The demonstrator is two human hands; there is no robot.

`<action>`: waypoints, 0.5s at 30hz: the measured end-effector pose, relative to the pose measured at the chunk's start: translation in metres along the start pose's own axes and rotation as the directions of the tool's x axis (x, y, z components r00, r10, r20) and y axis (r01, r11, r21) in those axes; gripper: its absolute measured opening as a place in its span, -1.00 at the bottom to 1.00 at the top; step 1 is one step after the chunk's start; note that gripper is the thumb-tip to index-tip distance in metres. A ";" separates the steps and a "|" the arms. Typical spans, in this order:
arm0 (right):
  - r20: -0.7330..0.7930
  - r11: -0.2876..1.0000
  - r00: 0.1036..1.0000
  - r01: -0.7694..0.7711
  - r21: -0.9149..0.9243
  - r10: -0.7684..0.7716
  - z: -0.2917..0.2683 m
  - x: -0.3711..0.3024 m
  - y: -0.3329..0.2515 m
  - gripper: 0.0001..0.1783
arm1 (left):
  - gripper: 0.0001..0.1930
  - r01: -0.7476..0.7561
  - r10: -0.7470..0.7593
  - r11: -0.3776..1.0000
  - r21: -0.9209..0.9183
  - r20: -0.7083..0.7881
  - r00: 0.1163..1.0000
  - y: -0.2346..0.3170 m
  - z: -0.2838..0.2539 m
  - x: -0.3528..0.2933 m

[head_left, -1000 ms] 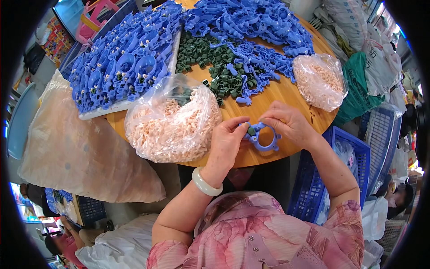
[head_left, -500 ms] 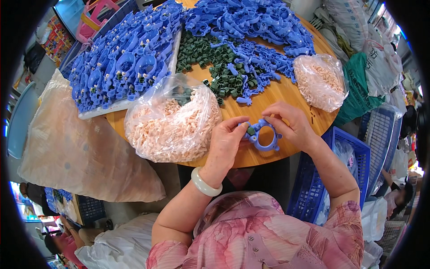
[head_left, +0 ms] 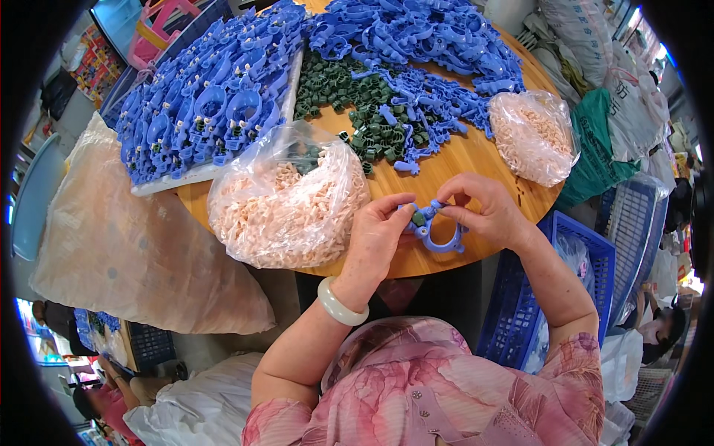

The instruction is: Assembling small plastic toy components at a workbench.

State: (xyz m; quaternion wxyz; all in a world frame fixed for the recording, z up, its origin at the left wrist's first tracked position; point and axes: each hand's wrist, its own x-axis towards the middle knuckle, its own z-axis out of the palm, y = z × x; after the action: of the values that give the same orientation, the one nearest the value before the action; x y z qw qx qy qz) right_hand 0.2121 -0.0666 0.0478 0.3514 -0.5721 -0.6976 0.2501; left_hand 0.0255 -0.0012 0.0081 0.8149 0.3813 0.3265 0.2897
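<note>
Over the near edge of the round wooden table, my left hand [head_left: 378, 232] pinches the left side of a blue plastic ring-shaped part [head_left: 431, 242]. A small dark green piece [head_left: 419, 218] sits on that part beside my left fingertips. My right hand [head_left: 487, 212] is closed too, its thumb and fingertips pressed at the top of the same part, covering some of the ring. Whether a separate small piece is between them is hidden. Left of my left hand lies a clear bag of small pale pink pieces [head_left: 290, 215].
Blue assemblies [head_left: 216, 97] cover a white board at the left. Loose dark green pieces [head_left: 349, 104], small blue pieces [head_left: 446, 97] and blue parts [head_left: 416, 33] lie farther back. Another bag of pale pieces [head_left: 532, 137] is at the right. Blue crates [head_left: 587, 253] stand beside the table.
My right hand has shifted slightly left and down, and its fingers now cover more of the ring's top and right side. The left hand keeps its grip almost unmoved.
</note>
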 end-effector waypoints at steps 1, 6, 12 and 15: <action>0.002 1.000 1.000 0.001 0.001 -0.001 0.000 0.000 0.000 -0.86 | -0.76 0.001 -0.001 1.000 0.008 -0.001 1.000 0.000 -0.001 0.000; -0.034 1.000 0.999 0.029 0.003 -0.029 -0.004 0.002 -0.001 -0.84 | -0.76 -0.001 0.001 1.000 0.002 0.008 1.000 0.000 0.000 0.001; -0.025 0.975 0.984 0.173 -0.139 -0.178 -0.004 0.004 -0.003 -0.83 | -0.76 -0.015 0.015 1.000 0.007 0.005 1.000 -0.001 0.000 0.000; -0.014 0.967 0.979 0.196 -0.162 -0.201 -0.004 0.005 -0.003 -0.83 | -0.76 -0.022 0.022 1.000 0.018 0.006 1.000 -0.001 0.000 0.001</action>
State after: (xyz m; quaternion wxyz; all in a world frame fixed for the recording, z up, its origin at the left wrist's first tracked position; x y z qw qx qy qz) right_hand 0.2130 -0.0626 0.0538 0.3382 -0.5293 -0.7638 0.1485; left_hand 0.0265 -0.0010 0.0065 0.8092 0.3928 0.3226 0.2946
